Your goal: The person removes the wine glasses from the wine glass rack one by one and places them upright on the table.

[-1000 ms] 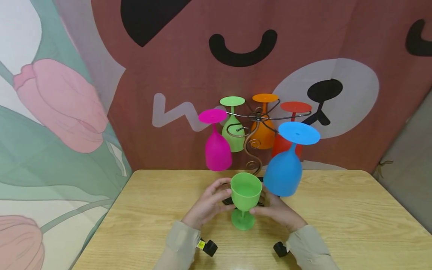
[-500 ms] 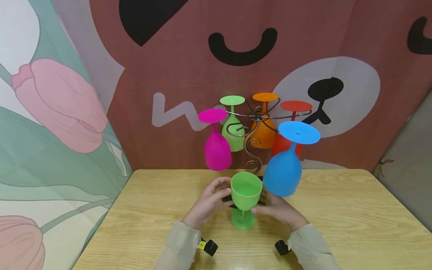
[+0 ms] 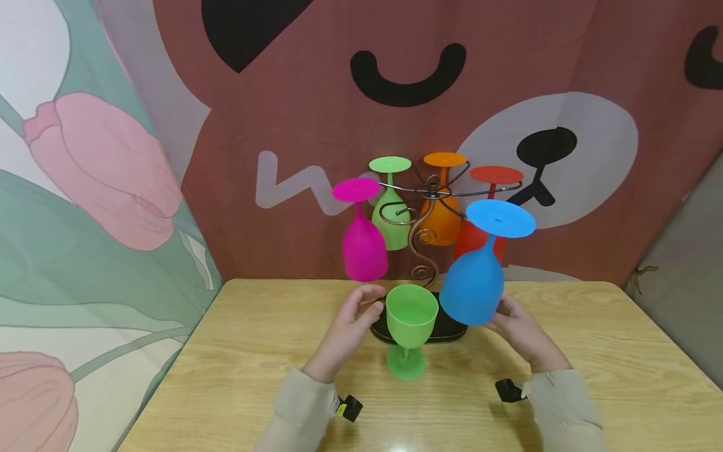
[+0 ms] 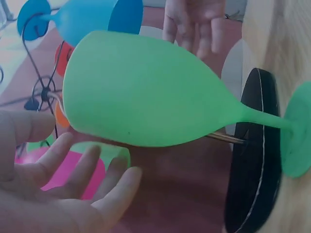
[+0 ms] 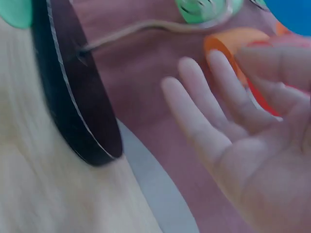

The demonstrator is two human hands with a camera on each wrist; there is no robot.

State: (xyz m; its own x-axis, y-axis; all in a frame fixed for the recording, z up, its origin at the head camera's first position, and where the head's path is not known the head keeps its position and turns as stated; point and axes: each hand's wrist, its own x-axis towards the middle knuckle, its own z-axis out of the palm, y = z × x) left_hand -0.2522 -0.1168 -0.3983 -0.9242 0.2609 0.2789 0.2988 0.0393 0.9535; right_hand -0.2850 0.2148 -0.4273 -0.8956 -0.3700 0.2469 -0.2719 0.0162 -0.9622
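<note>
Upright goblet [image 3: 412, 323] plain grn — rack base [image 4: 248, 170] blk w/ pale line — tbl [image 3: 599, 370] tan wood-grain

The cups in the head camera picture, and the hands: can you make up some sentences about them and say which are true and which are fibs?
1. The pink goblet and the blue goblet hang upside down from the rack. True.
2. The front green goblet stands on the table. True.
3. The front green goblet is upside down. False: its bowl opens upward.
4. The left hand is nearer the front green goblet than the right hand is. True.
5. The right hand grips the front green goblet. False: its fingers are open, away from it.
6. The pink goblet is right of the blue goblet in the head view. False: it is left.
</note>
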